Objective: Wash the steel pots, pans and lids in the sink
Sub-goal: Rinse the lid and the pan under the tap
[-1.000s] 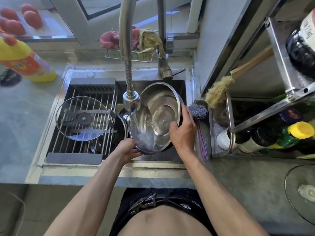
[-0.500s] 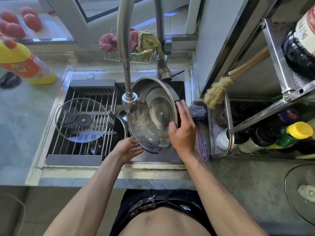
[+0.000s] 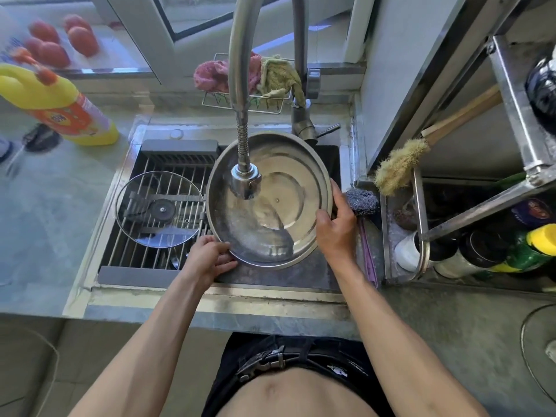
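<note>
Steel lid (image 3: 270, 203), large and round, is held over the sink (image 3: 328, 266) with its hollow inner face up, directly beneath the faucet spray head (image 3: 246, 183). Left hand (image 3: 210, 257) grips the near-left rim, fingers curled under the edge. Right hand (image 3: 338, 224) clamps the right rim, thumb on the inner face. Glass lid (image 3: 159, 209) rests flat on the drying rack (image 3: 156, 233) covering the sink's left part. Steel scourer (image 3: 362, 201) lies just beside the right hand.

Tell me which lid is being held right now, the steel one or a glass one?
The steel lid, gripped at its rim by both hands under the faucet; the glass lid lies untouched on the rack.
</note>
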`<action>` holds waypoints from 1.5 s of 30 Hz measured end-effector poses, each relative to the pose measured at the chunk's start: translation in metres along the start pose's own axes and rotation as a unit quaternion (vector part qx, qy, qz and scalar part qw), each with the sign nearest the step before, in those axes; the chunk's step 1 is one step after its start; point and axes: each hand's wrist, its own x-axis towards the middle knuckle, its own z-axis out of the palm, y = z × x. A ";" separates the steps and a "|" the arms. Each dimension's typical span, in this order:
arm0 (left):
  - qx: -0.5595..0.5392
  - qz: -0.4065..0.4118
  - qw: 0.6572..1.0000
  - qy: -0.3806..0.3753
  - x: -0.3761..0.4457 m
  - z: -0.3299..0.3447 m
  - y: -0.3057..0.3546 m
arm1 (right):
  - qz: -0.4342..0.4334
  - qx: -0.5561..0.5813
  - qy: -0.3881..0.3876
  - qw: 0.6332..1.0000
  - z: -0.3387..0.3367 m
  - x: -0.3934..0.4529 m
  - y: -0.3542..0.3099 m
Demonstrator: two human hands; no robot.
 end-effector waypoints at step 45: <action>0.006 -0.097 0.993 -0.064 0.019 0.014 -0.012 | -0.029 -0.224 -0.036 0.973 -0.002 -0.013 0.000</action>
